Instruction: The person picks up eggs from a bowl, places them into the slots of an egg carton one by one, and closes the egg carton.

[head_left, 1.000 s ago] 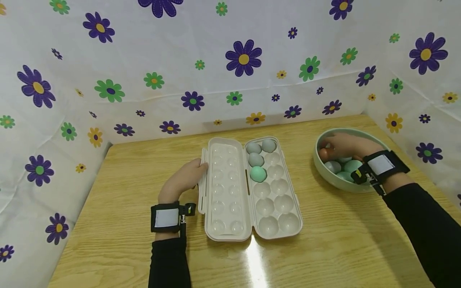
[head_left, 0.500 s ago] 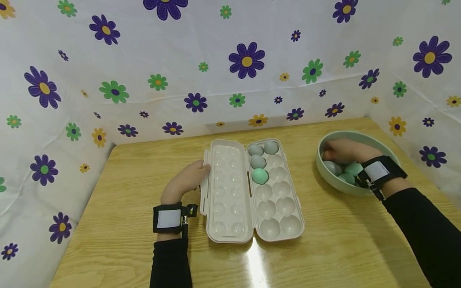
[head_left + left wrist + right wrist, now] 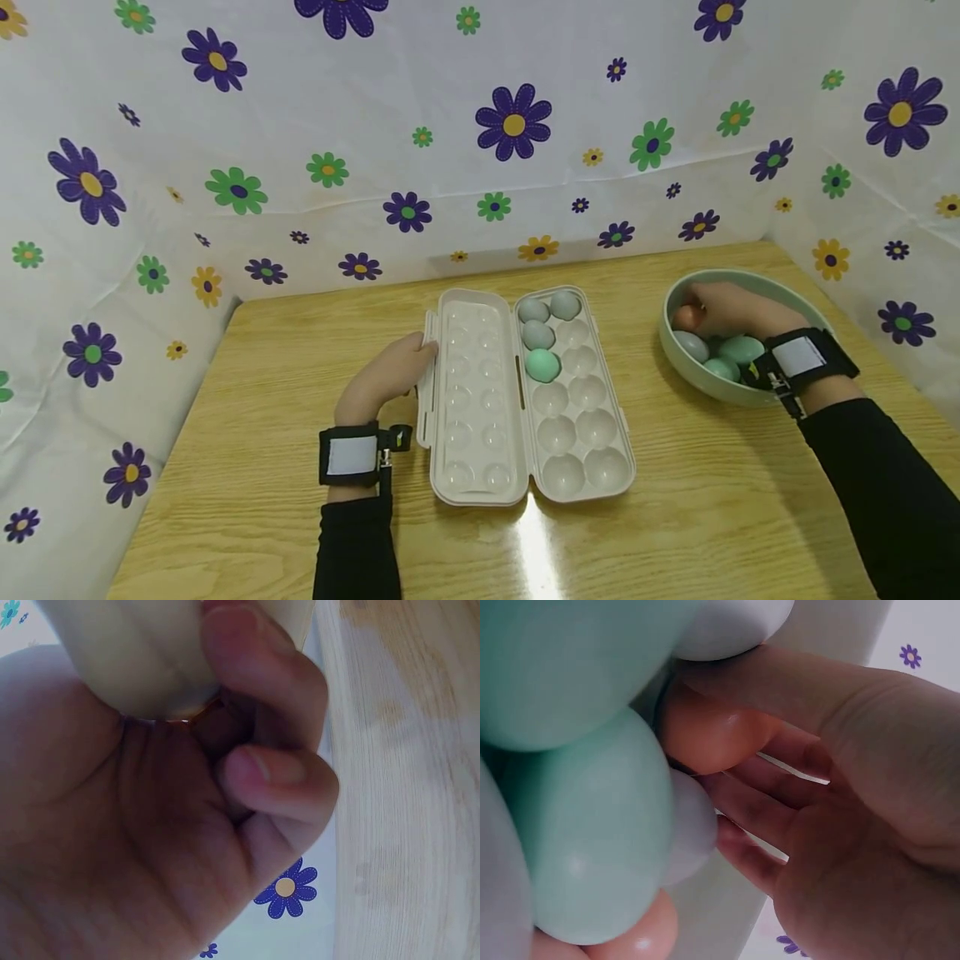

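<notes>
An egg box [image 3: 480, 400] lies unfolded on the table, its lid half to the left. My left hand [image 3: 386, 375] grips the lid's outer edge; in the left wrist view the fingers [image 3: 281, 780] curl round the cream plastic. In the tray half [image 3: 577, 429], three grey-blue eggs [image 3: 537, 335] and one mint-green egg [image 3: 542, 365] sit in cups at the far end. To the right, my right hand [image 3: 731, 308] reaches inside a pale green bowl [image 3: 693, 379] and holds a brown egg [image 3: 716, 735] between thumb and fingers.
Mint-green eggs [image 3: 600, 832], whitish eggs [image 3: 735, 626] and another brown egg [image 3: 641, 934] crowd the bowl around the right hand. A flower-printed cloth [image 3: 337, 125] hangs along the back and sides of the wooden table [image 3: 300, 333].
Inside the bowl my right hand has shifted its fingers, and the brown egg, mostly hidden half a second ago, shows again by the thumb. My left hand stays at the lid edge.
</notes>
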Demonstrator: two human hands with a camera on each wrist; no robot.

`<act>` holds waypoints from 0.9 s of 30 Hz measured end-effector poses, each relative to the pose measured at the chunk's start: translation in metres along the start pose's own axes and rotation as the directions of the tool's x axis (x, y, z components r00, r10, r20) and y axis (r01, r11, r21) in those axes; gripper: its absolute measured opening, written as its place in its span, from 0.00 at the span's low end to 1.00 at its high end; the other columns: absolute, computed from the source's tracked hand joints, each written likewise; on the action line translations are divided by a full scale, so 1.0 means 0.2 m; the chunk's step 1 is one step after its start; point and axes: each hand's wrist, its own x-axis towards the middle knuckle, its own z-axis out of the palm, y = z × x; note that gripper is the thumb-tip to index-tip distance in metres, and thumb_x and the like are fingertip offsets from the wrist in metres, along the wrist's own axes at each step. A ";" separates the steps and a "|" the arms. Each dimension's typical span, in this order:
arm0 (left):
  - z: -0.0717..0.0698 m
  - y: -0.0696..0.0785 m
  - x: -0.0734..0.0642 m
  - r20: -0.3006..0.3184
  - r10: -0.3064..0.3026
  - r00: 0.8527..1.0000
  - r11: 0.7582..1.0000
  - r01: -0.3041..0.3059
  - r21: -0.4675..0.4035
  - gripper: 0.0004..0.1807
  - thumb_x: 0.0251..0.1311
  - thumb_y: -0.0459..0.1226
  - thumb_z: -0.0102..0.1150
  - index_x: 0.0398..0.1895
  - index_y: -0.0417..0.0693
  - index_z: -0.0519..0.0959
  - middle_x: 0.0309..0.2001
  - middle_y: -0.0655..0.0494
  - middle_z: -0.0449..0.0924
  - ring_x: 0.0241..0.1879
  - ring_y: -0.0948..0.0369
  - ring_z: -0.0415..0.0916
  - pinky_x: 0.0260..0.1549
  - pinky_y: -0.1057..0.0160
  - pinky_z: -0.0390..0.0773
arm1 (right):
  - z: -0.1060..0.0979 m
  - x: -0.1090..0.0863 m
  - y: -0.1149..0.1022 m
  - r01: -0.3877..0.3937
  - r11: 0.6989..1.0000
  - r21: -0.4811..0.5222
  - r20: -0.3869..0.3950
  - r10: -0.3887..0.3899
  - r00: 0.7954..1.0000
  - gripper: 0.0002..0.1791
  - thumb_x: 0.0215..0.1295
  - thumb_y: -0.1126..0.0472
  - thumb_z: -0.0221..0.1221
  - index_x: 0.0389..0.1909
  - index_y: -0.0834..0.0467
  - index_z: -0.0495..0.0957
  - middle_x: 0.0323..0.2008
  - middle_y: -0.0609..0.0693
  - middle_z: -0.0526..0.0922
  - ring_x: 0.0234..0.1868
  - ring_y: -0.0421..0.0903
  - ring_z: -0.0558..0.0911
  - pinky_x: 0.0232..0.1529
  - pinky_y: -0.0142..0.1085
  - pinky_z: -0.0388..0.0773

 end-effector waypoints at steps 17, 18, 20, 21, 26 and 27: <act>-0.01 -0.01 0.00 0.001 -0.008 1.000 1.000 0.008 0.011 0.22 0.76 0.43 0.29 0.50 0.37 0.71 0.25 0.53 0.69 0.19 0.61 0.64 0.18 0.67 0.67 | 0.03 0.02 0.05 -0.058 0.995 0.085 -0.127 0.068 0.990 0.26 0.50 0.64 0.64 0.50 0.68 0.69 0.47 0.70 0.78 0.43 0.61 0.74 0.46 0.64 0.57; -0.01 -0.01 0.00 -0.001 -0.010 1.000 1.000 0.010 0.010 0.22 0.76 0.43 0.29 0.50 0.37 0.71 0.24 0.53 0.69 0.19 0.61 0.64 0.18 0.67 0.67 | 0.04 0.02 0.05 -0.055 0.995 0.088 -0.133 0.066 0.989 0.26 0.50 0.65 0.64 0.49 0.69 0.69 0.47 0.70 0.78 0.43 0.61 0.74 0.45 0.63 0.57; -0.01 -0.01 0.01 0.000 -0.010 1.000 1.000 0.010 0.012 0.22 0.76 0.43 0.29 0.51 0.37 0.71 0.24 0.53 0.69 0.19 0.61 0.64 0.18 0.67 0.67 | 0.04 0.02 0.04 -0.053 0.995 0.090 -0.144 0.066 0.987 0.25 0.49 0.65 0.64 0.48 0.69 0.69 0.46 0.70 0.78 0.43 0.61 0.74 0.45 0.62 0.57; -0.01 -0.01 0.01 0.000 -0.009 1.000 1.000 0.009 0.014 0.22 0.76 0.43 0.29 0.51 0.37 0.71 0.24 0.53 0.69 0.19 0.61 0.64 0.18 0.67 0.67 | 0.04 0.02 0.04 -0.053 0.994 0.091 -0.147 0.066 0.987 0.25 0.48 0.66 0.64 0.48 0.69 0.69 0.46 0.70 0.78 0.43 0.61 0.74 0.45 0.62 0.57; 0.00 0.00 0.01 0.000 -0.009 1.000 1.000 0.009 0.012 0.22 0.76 0.43 0.29 0.51 0.37 0.71 0.24 0.53 0.70 0.19 0.61 0.64 0.18 0.67 0.67 | 0.06 0.01 0.05 -0.066 0.993 0.093 -0.145 0.079 0.986 0.25 0.49 0.65 0.64 0.48 0.69 0.69 0.46 0.70 0.78 0.44 0.61 0.73 0.46 0.63 0.56; 0.00 0.00 0.01 0.000 -0.009 1.000 1.000 0.009 0.011 0.22 0.76 0.43 0.29 0.52 0.37 0.71 0.24 0.53 0.70 0.19 0.61 0.64 0.18 0.67 0.67 | 0.06 0.01 0.06 -0.070 0.993 0.094 -0.143 0.083 0.986 0.25 0.50 0.65 0.63 0.48 0.69 0.69 0.47 0.70 0.78 0.44 0.61 0.73 0.46 0.63 0.56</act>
